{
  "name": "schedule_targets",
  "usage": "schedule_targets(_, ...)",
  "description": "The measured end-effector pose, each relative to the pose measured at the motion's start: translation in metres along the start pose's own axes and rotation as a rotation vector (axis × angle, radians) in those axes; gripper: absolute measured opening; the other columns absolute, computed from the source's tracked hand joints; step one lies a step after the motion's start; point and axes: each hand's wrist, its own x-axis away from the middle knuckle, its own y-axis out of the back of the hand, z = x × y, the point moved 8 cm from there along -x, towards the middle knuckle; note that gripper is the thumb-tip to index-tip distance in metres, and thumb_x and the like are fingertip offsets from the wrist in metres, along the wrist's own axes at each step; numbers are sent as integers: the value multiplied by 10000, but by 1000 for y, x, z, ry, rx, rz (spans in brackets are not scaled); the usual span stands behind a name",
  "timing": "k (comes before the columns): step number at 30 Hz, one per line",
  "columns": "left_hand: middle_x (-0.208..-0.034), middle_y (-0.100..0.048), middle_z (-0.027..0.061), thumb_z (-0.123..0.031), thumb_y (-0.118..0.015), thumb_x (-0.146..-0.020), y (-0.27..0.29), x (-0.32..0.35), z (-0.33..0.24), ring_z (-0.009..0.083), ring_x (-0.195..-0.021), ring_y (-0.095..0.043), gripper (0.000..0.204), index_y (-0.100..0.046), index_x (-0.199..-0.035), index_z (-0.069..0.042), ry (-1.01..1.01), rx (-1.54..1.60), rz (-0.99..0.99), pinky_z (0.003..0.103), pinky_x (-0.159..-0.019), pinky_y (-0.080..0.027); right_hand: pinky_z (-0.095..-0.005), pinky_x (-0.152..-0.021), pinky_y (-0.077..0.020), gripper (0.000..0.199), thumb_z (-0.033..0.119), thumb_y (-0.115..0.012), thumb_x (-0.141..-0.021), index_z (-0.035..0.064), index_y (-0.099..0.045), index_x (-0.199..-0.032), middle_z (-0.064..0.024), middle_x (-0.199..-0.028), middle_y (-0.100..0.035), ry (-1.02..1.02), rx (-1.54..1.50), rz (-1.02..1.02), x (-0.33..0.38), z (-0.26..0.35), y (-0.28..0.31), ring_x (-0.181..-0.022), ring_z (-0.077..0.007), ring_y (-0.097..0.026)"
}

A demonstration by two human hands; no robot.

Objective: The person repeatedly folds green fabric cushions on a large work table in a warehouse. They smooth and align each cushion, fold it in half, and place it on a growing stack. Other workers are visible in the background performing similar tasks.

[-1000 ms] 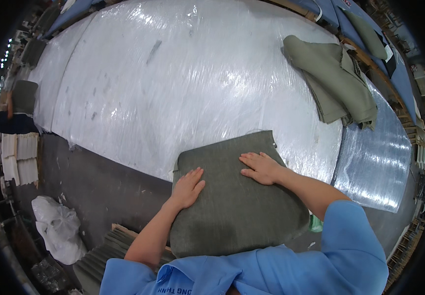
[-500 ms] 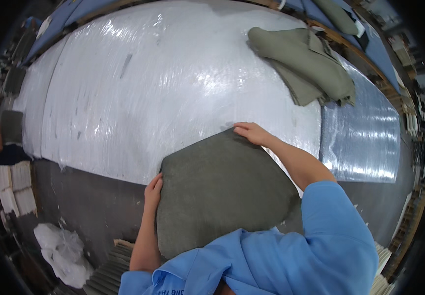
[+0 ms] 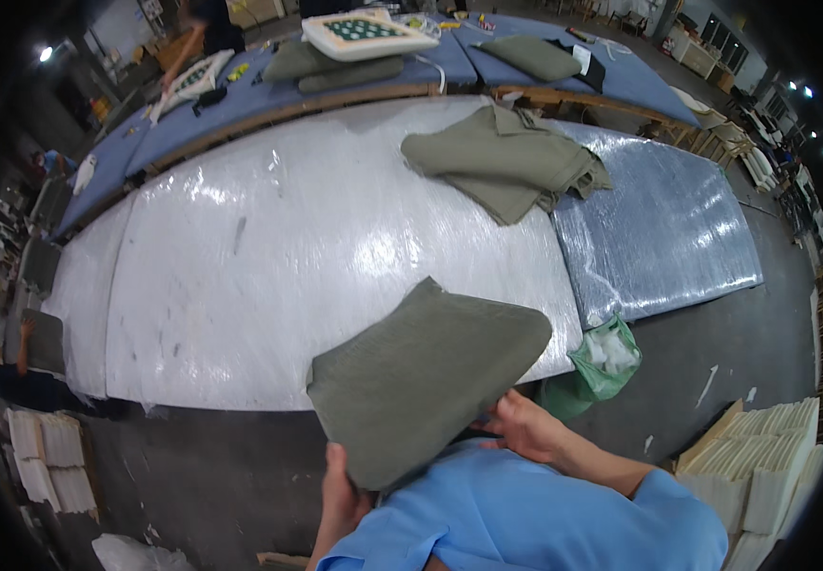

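An olive-green fabric-covered seat cushion (image 3: 426,376) is tilted in front of my body, over the near edge of the wrapped table. My left hand (image 3: 340,490) grips its lower left edge, with the thumb on the upper face and the other fingers mostly hidden beneath. At the lower right edge, my right hand (image 3: 525,428) has its fingers curled under the cushion; their tips are out of sight. Farther off on the plastic-covered table (image 3: 240,314) lies a loose heap of olive-green fabric (image 3: 502,162).
Beyond stands a blue worktable (image 3: 640,90) with cushions and a white patterned panel (image 3: 370,36). A green bag (image 3: 606,362) with white filling sits by the table's right side. White stacked pieces (image 3: 749,466) stand at right. A co-worker's arm (image 3: 24,347) shows far left.
The cushion has turned, with its narrower end now toward the right. My right hand has moved from its far corner to the near right edge. The view has tilted up.
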Motion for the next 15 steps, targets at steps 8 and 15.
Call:
schedule_targets(8,-1333,-677,111,-216,-602,-1070,-10,49,14,151,-1024,-656,570,-408,-1579,-46,-62,-864,462,282,-853,-521,-547,-1020,-531,645,238,-827,-879,9,-531,-1404,-189,-1286,-667,249,-251,-427,11,61,99,-1154,-360,-665)
schedule_targets(15,-1356,-657,118,-170,-606,-1068,85,52,18,142,-965,-654,577,-396,-1597,-72,-200,-738,265,271,-791,-539,-517,-889,-596,634,-42,-793,-746,-35,-538,-1325,-221,-1187,-683,378,226,-609,8,97,98,-1051,-387,-698)
